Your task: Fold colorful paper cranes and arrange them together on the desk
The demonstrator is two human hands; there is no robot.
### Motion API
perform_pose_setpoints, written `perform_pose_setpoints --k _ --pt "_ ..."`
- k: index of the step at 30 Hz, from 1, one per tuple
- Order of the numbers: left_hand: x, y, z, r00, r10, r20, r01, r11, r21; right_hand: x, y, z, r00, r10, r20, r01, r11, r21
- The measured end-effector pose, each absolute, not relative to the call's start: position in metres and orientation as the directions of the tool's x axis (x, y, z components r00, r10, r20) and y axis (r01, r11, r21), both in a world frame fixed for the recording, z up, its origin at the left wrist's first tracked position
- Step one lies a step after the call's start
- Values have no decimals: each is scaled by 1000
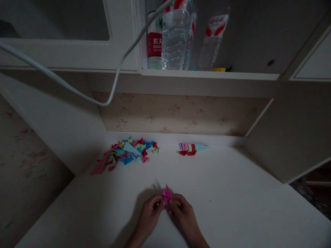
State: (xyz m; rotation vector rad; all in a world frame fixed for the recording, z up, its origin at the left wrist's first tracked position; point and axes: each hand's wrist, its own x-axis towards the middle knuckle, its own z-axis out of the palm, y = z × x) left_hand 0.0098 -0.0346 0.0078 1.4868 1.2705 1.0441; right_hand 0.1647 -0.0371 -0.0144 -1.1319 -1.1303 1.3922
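A small magenta folded paper piece [167, 195] is held up between both hands, with one pointed tip sticking upward. My left hand [152, 208] pinches its left side between thumb and fingers. On the other side, my right hand [181, 210] grips the lower right part, its fingers curled in. Which origami figure it is, I cannot tell for certain. Beyond the hands, at the back left of the white desk [222, 196], lies a heap of colourful folded papers [131, 151]. A row of folded paper strips [190, 148] in purple, pink, green, red and light blue lies at the back right.
Above the desk runs a shelf edge [207, 74] with several plastic bottles, among them a clear bottle [176, 38] and a tilted one [213, 39]. A white cable [116, 77] hangs across the upper left. Side panels [279, 137] bound the desk.
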Motion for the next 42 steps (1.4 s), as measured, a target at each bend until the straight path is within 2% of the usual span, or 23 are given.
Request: perform_pose_setpoints --k 15,25,30,32,36,42 --pt "10 -36 1 35 999 -23 219 15 976 164 -40 -1 -79 994 -73 -42 -76 -996" --pt "9 -35 6 53 999 -8 258 -6 966 162 -41 0 -81 994 -74 -95 -81 -992" --pt "11 -28 4 41 999 4 243 -13 970 174 -42 -8 6 995 -103 -225 -99 -969" --pt "15 -22 6 60 997 38 269 -52 962 185 -47 -13 77 988 -135 -170 -120 -978" --pt "30 0 9 109 985 133 360 -164 919 203 -62 -16 144 985 -100 101 -115 -988" --pt "71 48 9 219 941 258 437 -331 836 198 -68 -11 9 1000 26 306 22 -952"
